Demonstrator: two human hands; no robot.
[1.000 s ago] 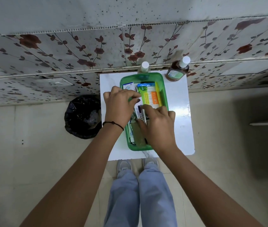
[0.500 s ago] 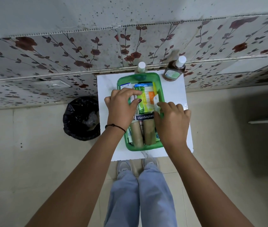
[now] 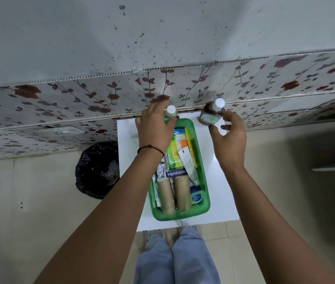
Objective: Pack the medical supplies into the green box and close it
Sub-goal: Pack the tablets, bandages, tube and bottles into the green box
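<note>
The green box (image 3: 180,214) is an open, translucent plastic tray standing on a small white table (image 3: 222,193), its long side running away from the person. It is packed full. At the end nearest the person two brown cardboard rolls (image 3: 173,194) lie side by side, with a blue-capped item (image 3: 195,196) just right of them. Beyond the rolls a dark blue plaster pack (image 3: 176,173) lies across the box, then a green and orange carton (image 3: 176,151) and a white tube (image 3: 188,162) leaning along the right wall.

Just beyond the far end of the box stands a small bottle with a white cap (image 3: 171,110). The left hand (image 3: 154,130) is over the far left corner of the box, fingers spread and reaching around that bottle; whether it touches it cannot be told. To the right of the box's far end stands a brown bottle (image 3: 210,117) with a white cap and pale label. The right hand (image 3: 229,138) is beside it, thumb and fingers curled wide apart, holding nothing.

Behind the table is a wall with floral tiles below and spotted plain paint above. Left of the table sits a bin lined with a black bag (image 3: 98,171). The floor is pale tile.
</note>
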